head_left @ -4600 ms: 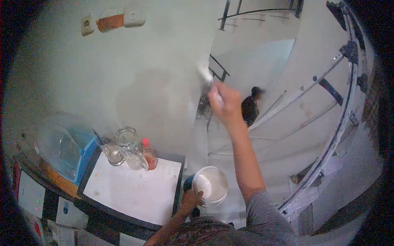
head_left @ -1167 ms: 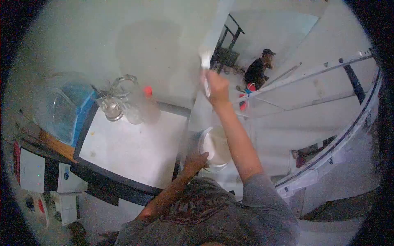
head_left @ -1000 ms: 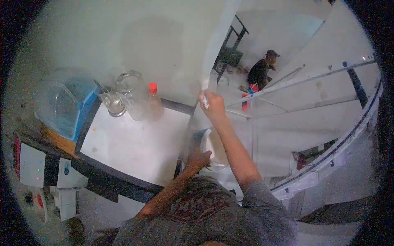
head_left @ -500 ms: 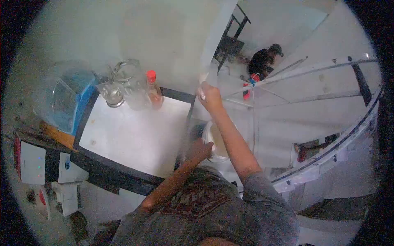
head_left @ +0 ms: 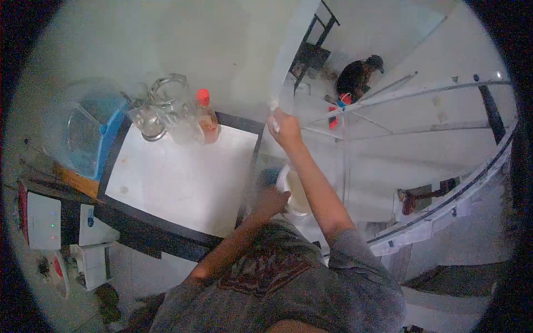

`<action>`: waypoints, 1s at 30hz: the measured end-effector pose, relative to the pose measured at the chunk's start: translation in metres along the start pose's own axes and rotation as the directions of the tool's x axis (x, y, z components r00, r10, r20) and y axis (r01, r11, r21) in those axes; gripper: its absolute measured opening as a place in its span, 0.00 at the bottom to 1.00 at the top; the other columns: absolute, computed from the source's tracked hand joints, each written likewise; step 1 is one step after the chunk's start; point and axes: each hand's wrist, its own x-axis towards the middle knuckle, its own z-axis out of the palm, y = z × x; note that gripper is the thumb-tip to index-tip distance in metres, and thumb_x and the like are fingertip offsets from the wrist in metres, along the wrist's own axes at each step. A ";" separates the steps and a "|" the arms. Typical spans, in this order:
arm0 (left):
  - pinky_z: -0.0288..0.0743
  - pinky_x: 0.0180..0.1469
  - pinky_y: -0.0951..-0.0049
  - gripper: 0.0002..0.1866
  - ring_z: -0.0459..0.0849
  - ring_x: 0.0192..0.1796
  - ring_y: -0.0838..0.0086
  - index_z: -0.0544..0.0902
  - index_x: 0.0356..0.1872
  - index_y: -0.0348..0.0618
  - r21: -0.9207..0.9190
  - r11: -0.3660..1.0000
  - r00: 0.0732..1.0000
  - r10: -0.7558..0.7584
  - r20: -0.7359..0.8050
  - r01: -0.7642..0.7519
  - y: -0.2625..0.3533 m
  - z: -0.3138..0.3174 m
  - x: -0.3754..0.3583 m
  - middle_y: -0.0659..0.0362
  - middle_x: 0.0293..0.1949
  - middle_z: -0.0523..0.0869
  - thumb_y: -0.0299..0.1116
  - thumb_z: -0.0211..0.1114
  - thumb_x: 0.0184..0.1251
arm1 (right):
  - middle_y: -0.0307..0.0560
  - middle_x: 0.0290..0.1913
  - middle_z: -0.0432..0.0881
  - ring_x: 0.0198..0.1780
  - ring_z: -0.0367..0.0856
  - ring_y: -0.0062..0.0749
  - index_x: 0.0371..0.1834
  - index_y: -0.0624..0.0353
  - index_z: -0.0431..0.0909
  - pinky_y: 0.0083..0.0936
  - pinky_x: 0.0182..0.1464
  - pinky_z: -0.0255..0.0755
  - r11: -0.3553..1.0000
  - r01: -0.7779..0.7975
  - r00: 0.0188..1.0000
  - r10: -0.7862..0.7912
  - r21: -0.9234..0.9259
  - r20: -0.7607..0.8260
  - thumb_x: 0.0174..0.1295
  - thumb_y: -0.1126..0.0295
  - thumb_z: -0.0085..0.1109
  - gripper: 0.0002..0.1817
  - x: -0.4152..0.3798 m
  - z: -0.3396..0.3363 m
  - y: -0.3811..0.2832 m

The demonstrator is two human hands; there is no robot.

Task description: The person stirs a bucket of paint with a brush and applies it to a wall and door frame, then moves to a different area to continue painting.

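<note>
My right hand (head_left: pixel 285 131) is raised at the corner edge of the wall, its fingers closed around a crumpled white wad (head_left: pixel 275 105) that looks like a cloth or tissue. Bits of the wad show above and beside the fingers. Lower down, my left hand (head_left: pixel 272 202) grips the near-left rim of a round white tub (head_left: pixel 298 206), held close to my body. Pale cream-coloured contents show inside the tub. My right forearm passes over the tub's right side and hides part of it.
On the left, a white-topped table (head_left: pixel 177 177) carries glass jars (head_left: pixel 171 108) and a red-capped bottle (head_left: pixel 209 125). A blue clear-fronted bin (head_left: pixel 91 136) stands beside it. Curved clear railing (head_left: pixel 422 100) runs along the right. Below, a person (head_left: pixel 355 77) in dark clothes sits low.
My right hand stays at the wall edge with only a very slight shift. My left hand keeps its hold on the tub. The view has tilted a little.
</note>
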 end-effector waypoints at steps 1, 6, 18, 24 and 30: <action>0.78 0.46 0.53 0.27 0.86 0.39 0.51 0.79 0.41 0.23 0.189 0.980 0.991 0.081 -0.102 -0.061 -0.025 0.012 0.019 0.40 0.33 0.84 0.46 0.64 0.59 | 0.59 0.23 0.80 0.26 0.80 0.55 0.33 0.62 0.72 0.45 0.30 0.73 0.998 -0.045 0.999 0.044 0.035 0.028 0.57 0.64 0.62 0.12 0.006 -0.011 -0.008; 0.77 0.47 0.53 0.26 0.85 0.36 0.52 0.79 0.38 0.24 0.119 0.993 0.993 0.034 -0.111 -0.020 -0.020 0.009 0.018 0.40 0.32 0.84 0.46 0.64 0.58 | 0.59 0.23 0.80 0.26 0.80 0.56 0.29 0.62 0.75 0.47 0.33 0.73 0.961 -0.215 0.975 0.200 0.176 0.098 0.56 0.62 0.62 0.13 0.029 -0.014 -0.001; 0.77 0.46 0.52 0.27 0.85 0.32 0.50 0.81 0.42 0.29 0.383 0.902 0.945 0.281 -0.169 -0.200 -0.061 0.023 0.048 0.41 0.33 0.84 0.50 0.60 0.58 | 0.51 0.15 0.76 0.16 0.77 0.37 0.22 0.59 0.72 0.29 0.23 0.68 0.906 -0.061 0.935 0.199 0.418 -0.295 0.57 0.69 0.64 0.11 0.063 -0.076 -0.033; 0.79 0.41 0.55 0.26 0.86 0.32 0.52 0.80 0.43 0.27 -0.062 0.995 0.997 -0.072 0.022 0.074 -0.001 0.000 0.009 0.42 0.32 0.85 0.47 0.61 0.59 | 0.51 0.16 0.76 0.16 0.77 0.41 0.21 0.58 0.71 0.33 0.24 0.69 0.915 -0.171 0.964 0.232 0.366 -0.132 0.58 0.68 0.63 0.13 0.064 -0.030 -0.002; 0.79 0.41 0.57 0.24 0.86 0.33 0.58 0.80 0.43 0.27 0.140 0.990 0.998 0.018 -0.056 -0.010 -0.013 0.002 0.016 0.43 0.31 0.85 0.44 0.62 0.59 | 0.51 0.15 0.73 0.15 0.77 0.38 0.22 0.57 0.72 0.28 0.19 0.66 0.971 0.118 0.868 0.000 0.207 -0.496 0.59 0.69 0.63 0.11 0.076 -0.077 -0.034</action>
